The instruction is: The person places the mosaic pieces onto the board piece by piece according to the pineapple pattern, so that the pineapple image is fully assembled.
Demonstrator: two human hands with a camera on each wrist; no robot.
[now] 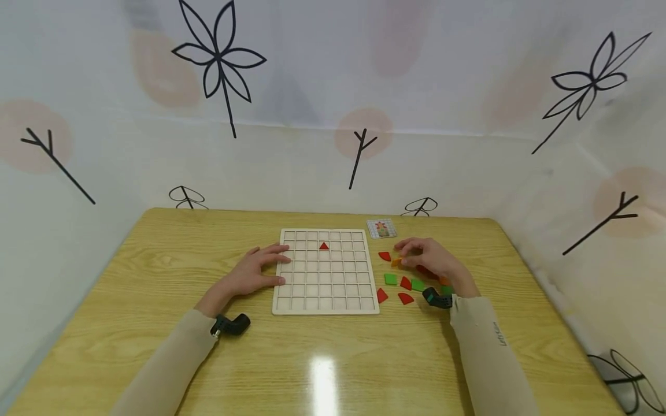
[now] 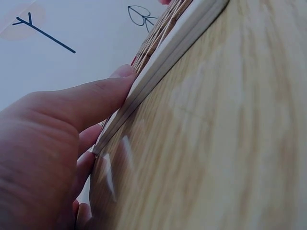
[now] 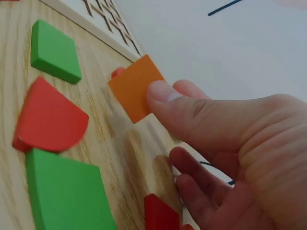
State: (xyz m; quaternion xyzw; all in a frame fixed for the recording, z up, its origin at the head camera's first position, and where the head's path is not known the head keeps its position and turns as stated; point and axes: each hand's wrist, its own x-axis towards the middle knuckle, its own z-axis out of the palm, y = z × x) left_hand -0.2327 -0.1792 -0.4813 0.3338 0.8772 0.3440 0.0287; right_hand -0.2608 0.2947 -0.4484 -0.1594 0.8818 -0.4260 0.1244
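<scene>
An orange square tile (image 3: pixel 134 88) is pinched between thumb and finger of my right hand (image 1: pixel 433 257), held above the table among loose tiles. My left hand (image 1: pixel 255 271) rests at the left edge of a white grid board (image 1: pixel 325 311), thumb and fingertips on its rim with the fingers fairly straight. One red triangle tile (image 1: pixel 324 246) sits in a cell near the board's top. Right of the board lie red quarter-round tiles (image 1: pixel 406 298) and green square tiles (image 1: pixel 391 279). Part of the loose pile is hidden under my right hand.
A small picture card (image 1: pixel 381 229) with a red flower on a grid lies past the board's top right corner. The wooden table (image 1: pixel 250 370) backs onto a pale wall hanging (image 1: pixel 291 167) with leaf drawings.
</scene>
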